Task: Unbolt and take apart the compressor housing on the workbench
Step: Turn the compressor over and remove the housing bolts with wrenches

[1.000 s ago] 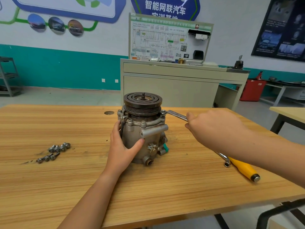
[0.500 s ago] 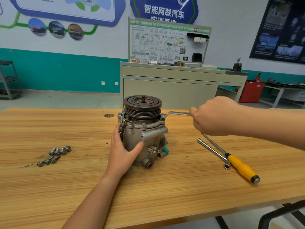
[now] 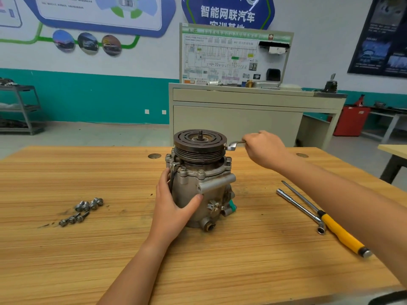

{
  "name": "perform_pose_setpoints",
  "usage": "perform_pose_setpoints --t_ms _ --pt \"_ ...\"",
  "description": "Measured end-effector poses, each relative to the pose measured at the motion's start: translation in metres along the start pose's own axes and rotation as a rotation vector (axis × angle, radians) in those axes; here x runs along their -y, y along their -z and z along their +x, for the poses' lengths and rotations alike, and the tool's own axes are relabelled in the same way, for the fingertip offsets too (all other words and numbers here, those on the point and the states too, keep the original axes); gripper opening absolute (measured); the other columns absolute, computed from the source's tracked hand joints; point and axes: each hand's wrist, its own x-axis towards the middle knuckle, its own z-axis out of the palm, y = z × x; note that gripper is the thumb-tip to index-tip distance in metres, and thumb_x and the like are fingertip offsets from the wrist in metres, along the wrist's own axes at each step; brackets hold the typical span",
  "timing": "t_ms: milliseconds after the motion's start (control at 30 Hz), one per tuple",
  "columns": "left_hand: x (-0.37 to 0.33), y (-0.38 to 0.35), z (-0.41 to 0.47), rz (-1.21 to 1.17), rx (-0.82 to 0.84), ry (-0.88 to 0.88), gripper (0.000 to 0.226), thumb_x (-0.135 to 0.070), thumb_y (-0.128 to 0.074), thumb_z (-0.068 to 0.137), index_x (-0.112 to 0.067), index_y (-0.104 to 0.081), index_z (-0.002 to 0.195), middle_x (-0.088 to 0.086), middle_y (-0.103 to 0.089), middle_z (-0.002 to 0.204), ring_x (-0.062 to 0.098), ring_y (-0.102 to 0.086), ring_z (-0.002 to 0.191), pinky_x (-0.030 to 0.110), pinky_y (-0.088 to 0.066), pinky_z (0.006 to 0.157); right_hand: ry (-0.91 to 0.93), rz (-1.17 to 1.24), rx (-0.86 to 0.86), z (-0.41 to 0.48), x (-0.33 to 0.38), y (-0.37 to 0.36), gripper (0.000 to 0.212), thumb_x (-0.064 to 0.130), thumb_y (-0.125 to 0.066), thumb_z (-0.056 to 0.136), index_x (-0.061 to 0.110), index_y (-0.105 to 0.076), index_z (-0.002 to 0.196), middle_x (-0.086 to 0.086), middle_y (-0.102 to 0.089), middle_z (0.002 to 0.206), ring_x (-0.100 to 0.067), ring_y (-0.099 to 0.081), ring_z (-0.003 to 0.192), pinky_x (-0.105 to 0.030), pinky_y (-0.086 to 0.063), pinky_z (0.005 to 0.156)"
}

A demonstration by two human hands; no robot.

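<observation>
**Wrench swung to the far side of the compressor**

Since the earlier frame the right hand (image 3: 264,148) has carried the wrench (image 3: 234,144) round, away from the person, and now it is beside the rim of the clutch pulley (image 3: 199,139). The fingers are curled tight round the wrench shaft. I cannot tell whether the wrench head still sits on a bolt.

The compressor housing (image 3: 187,192) stands upright near the middle of the wooden surface (image 3: 220,271), pulley on top. The left hand (image 3: 171,212) wraps its side, with the thumb in front and the fingers going round the back.

It looks like a cast metal body, heavy and stiff, and nothing on it gives way. The round wall may be a little greasy, so it can turn under the wrench force. I think the low, wide hold on the body is the right place, not the pulley, which could spin. Some flange bolts (image 3: 200,172) are still in place.

To the left lie the loose bolts (image 3: 88,205), well apart from the compressor. To the right lie a socket wrench (image 3: 299,208) and a yellow-handled screwdriver (image 3: 339,230).
</observation>
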Motion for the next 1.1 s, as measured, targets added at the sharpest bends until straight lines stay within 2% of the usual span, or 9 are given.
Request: perform_pose_setpoints --t_ms 200,367,433,500,567,633,800,1000,1100 --pt "-0.002 -0.002 -0.001 0.0 -0.021 0.019 0.098 -0.045 -0.074 0.066 -0.036 -0.017 0.146 -0.014 -0.029 0.145 0.005 -0.029 0.135 0.036 -0.031 0.112 -0.179 0.486 -0.167 -0.072 -0.018 0.037 0.029 0.017 -0.035 0.096 0.011 -0.048 0.121 -0.004 -0.057 0.061 -0.023 -0.054 0.056 -0.035 -0.043 0.049" --pt "-0.017 0.0 -0.006 -0.099 -0.062 0.001 0.081 -0.033 -0.072 0.078 -0.038 -0.02 0.14 -0.013 -0.029 0.144 0.006 -0.031 0.134 0.038 -0.031 0.113 -0.237 0.655 -0.056 -0.103 -0.005 0.05 0.019 0.014 -0.043 0.093 0.025 -0.055 0.102 0.004 -0.05 0.057 -0.01 -0.045 0.048 -0.023 -0.031 0.042" --pt "-0.037 0.004 -0.011 -0.212 -0.156 -0.1 0.073 -0.037 -0.065 0.075 -0.039 -0.024 0.136 -0.016 -0.033 0.142 0.0 -0.033 0.132 0.028 -0.03 0.111 -0.341 0.925 -0.001 -0.105 0.009 0.041 0.015 0.013 -0.046 0.093 0.025 -0.055 0.093 0.005 -0.048 0.056 -0.01 -0.042 0.046 -0.02 -0.032 0.041" --pt "-0.068 0.009 -0.007 -0.162 -0.2 -0.354 0.061 -0.037 -0.057 0.077 -0.029 -0.035 0.133 -0.018 -0.039 0.137 -0.003 -0.037 0.129 0.018 -0.03 0.108 -0.477 1.234 0.071 -0.103 0.024 0.028 0.013 0.013 -0.046 0.094 0.019 -0.057 0.09 0.005 -0.042 0.051 -0.006 -0.035 0.038 -0.017 -0.027 0.035" --pt "-0.105 0.013 0.011 0.07 -0.104 -0.642 0.042 -0.031 -0.054 0.082 -0.023 -0.05 0.123 -0.016 -0.048 0.126 0.002 -0.044 0.124 0.022 -0.033 0.107 -0.582 1.493 0.129 -0.099 0.038 0.015 0.012 0.013 -0.045 0.095 0.013 -0.057 0.091 0.006 -0.035 0.045 -0.005 -0.029 0.033 -0.017 -0.023 0.032" --pt "-0.141 0.011 0.037 0.407 0.12 -0.782 0.034 -0.03 -0.053 0.086 -0.02 -0.062 0.117 -0.013 -0.058 0.114 0.011 -0.05 0.118 0.04 -0.036 0.104 -0.645 1.659 0.154 -0.096 0.05 0.007 0.012 0.013 -0.045 0.096 0.009 -0.056 0.092 0.006 -0.032 0.041 -0.005 -0.027 0.03 -0.017 -0.02 0.031" --pt "-0.168 -0.02 0.09 1.317 0.725 -0.675 0.033 -0.028 -0.053 0.094 -0.03 -0.057 0.127 -0.009 -0.059 0.124 0.014 -0.048 0.119 0.043 -0.027 0.101 -0.739 1.78 0.141 -0.1 0.065 -0.016 0.012 0.013 -0.046 0.095 0.009 -0.057 0.099 0.001 -0.03 0.048 -0.007 -0.026 0.034 -0.018 -0.019 0.033" --pt "-0.16 -0.034 0.106 1.417 0.814 -0.745 0.026 -0.034 -0.057 0.092 -0.031 -0.064 0.116 -0.008 -0.062 0.116 0.015 -0.049 0.108 0.034 -0.026 0.085 -0.804 1.798 0.193 -0.112 0.064 -0.041 0.012 0.013 -0.047 0.095 0.007 -0.057 0.098 0.005 -0.034 0.044 -0.005 -0.029 0.031 -0.017 -0.023 0.031" --pt "-0.158 -0.036 0.108 1.369 0.856 -0.738 0.025 -0.031 -0.056 0.094 -0.028 -0.065 0.116 -0.009 -0.063 0.117 0.011 -0.051 0.102 0.029 -0.03 0.089 -0.811 1.779 0.217 -0.111 0.061 -0.044 0.012 0.015 -0.048 0.095 0.009 -0.058 0.098 0.004 -0.034 0.045 -0.005 -0.03 0.031 -0.017 -0.023 0.031"
